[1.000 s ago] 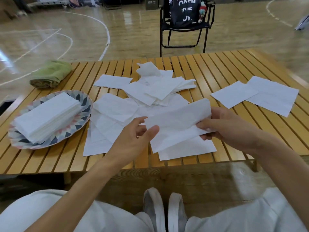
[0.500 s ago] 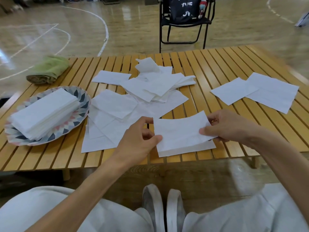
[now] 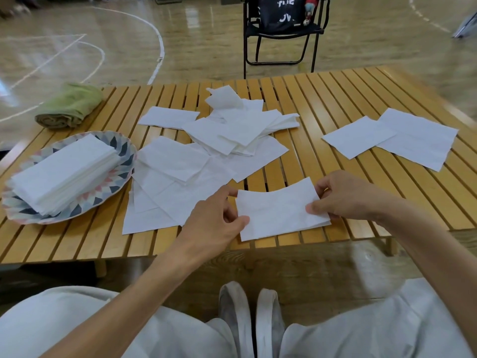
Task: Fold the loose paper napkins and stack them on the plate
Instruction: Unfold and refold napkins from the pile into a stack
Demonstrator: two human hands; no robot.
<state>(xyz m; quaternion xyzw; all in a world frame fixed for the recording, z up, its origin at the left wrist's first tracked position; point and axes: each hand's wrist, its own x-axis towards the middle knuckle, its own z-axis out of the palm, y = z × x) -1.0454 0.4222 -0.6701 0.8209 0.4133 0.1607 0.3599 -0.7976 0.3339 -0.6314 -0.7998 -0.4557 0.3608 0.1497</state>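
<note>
Chair (image 3: 281, 34) is getting cut off by the top edge; lettering on the black bag (image 3: 280, 11) sitting in it is only partly showing; right hand (image 3: 343, 195) fingertips are hiding under the folded napkin (image 3: 281, 211); stack (image 3: 64, 171) is covering most of the plate (image 3: 121, 161); far right table (image 3: 387, 81) corner is blurring out.

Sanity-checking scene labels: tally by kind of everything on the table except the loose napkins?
Plates: 1
Folded napkin stacks on the plate: 1
Rolled green cloths: 1
Napkins being folded, pinched by left hand and right hand: 1
Total: 4
</note>
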